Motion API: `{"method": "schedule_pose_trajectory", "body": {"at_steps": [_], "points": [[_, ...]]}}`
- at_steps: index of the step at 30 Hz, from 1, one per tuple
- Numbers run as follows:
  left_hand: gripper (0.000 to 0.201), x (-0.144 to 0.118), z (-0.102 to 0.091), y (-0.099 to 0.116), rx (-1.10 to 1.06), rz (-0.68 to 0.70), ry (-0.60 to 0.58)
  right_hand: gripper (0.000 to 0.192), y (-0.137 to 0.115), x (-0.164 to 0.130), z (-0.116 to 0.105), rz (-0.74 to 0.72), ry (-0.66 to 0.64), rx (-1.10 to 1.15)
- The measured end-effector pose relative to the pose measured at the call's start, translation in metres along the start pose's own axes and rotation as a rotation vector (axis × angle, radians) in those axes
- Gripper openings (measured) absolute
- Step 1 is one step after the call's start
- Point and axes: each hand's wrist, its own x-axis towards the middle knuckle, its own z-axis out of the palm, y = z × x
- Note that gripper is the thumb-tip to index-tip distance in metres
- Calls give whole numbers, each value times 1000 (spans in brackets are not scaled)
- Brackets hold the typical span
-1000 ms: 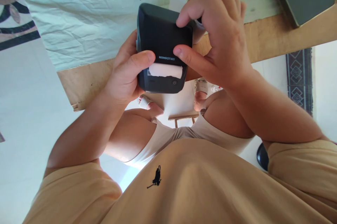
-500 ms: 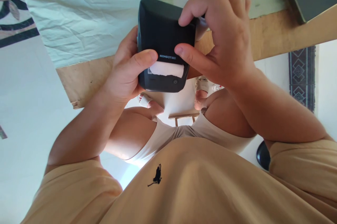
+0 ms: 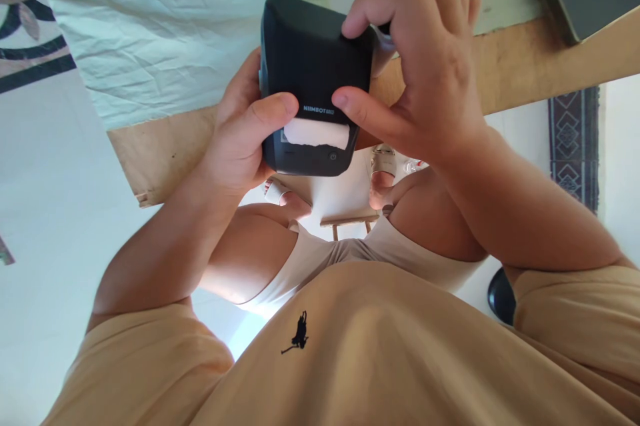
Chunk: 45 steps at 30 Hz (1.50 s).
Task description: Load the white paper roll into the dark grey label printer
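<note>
As the head view looks down, I see the left hand clamped on a black printer, its thumb across the upper face; the printer is held up over the wooden table edge; the right hand touches its other side with thumb and forefinger spread apart, though I cannot tell whether they truly grip; were the left hold to loosen, I'd fear a drop past that edge to the floor; the white paper pokes out just beside the left thumb, so a careless slide might crease or tear it.
</note>
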Motion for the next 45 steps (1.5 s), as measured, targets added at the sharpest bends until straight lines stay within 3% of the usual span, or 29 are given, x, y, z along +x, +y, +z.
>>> {"method": "schedule_pose_trajectory", "body": {"at_steps": [12,30,37,45], "points": [[34,-3,2,0,14,68,1,53,-8,0,-2,-21,-40,19],[23,-2,1,-1,36,-1,66,56,-9,0,-2,32,-83,8],[31,-2,1,-3,20,67,60,53,-13,-2,-4,29,-81,7],[28,-1,1,-5,-39,35,47,56,-9,-3,-3,30,-68,-27]]}}
